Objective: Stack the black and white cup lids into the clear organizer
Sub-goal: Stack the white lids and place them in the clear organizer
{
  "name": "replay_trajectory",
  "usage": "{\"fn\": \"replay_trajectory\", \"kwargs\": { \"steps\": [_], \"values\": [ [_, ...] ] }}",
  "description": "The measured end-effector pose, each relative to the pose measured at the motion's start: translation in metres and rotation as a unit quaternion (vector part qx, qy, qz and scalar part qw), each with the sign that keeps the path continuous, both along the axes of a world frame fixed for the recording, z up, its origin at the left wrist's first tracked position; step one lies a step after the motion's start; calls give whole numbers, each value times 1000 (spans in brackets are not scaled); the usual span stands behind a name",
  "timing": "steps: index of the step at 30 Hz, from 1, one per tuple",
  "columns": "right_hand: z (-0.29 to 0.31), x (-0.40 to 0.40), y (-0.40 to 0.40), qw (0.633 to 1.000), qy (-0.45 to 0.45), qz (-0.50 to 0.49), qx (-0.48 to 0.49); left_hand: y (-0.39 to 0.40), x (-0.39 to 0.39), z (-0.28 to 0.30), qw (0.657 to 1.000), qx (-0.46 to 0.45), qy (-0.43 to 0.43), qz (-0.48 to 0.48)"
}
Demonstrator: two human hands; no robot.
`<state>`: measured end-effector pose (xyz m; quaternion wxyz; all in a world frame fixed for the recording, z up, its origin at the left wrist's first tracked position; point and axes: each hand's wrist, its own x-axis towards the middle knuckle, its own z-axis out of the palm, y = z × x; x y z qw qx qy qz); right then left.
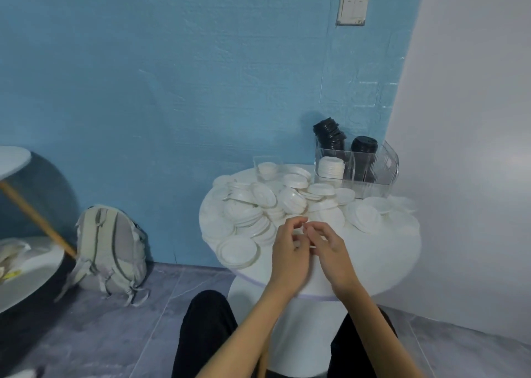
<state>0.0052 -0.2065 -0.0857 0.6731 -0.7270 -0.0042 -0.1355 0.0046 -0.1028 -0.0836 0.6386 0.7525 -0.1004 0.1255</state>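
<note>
- Hands meet just right of the frame's centre: the left hand (290, 248) and the right hand (326, 244) are fingertip to fingertip over the near edge of the lid pile, fingers curled.
- Both seem to pinch a white lid (301, 235) between them; the blur hides most of it, so I cannot tell whether it is one lid or more.
- One round white desk (382, 262) carries everything, set against a blue wall (143, 75).
- White lids (258, 205) lie in a loose heap across the far half of the desk, too many and too overlapped to count; one lies flat and apart at the near left edge (238, 251).
- One clear organizer (373, 173) stands at the desk's far right, with ribbed walls.
- Inside it are three stacks: one of white lids (332, 169) in the left front compartment, and two of black lids, a leaning one at the back left (329, 134) and an upright one to its right (364, 144).
- One small clear holder (267, 167) at the far left of the pile holds a few white lids.
- One pale backpack (112, 248) sits on the floor at lower left, leaning on the wall.
- One light switch plate (352, 8) is on the wall at upper right.
- No readable writing or brand shows anywhere.
</note>
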Motion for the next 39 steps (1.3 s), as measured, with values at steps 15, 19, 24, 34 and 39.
{"fn": "replay_trajectory", "kwargs": {
  "steps": [15, 19, 24, 34, 39],
  "values": [
    [-4, -3, -3, 1000, 10, 14, 25, 87, -12, -11, 921, 277, 28, 272],
    [-3, -3, -4, 1000, 8, 14, 23, 79, -11, -15, 930, 266, 46, 248],
    [-1, -5, -2, 1000, 7, 10, 17, 71, -12, -21, 946, 238, 39, 217],
    [0, -6, -3, 999, 20, 29, -7, 55, -7, -8, 981, 177, -50, 64],
    [2, -10, -5, 997, 26, 68, -33, 42, -5, 0, 990, 135, -40, -21]
  ]
}}
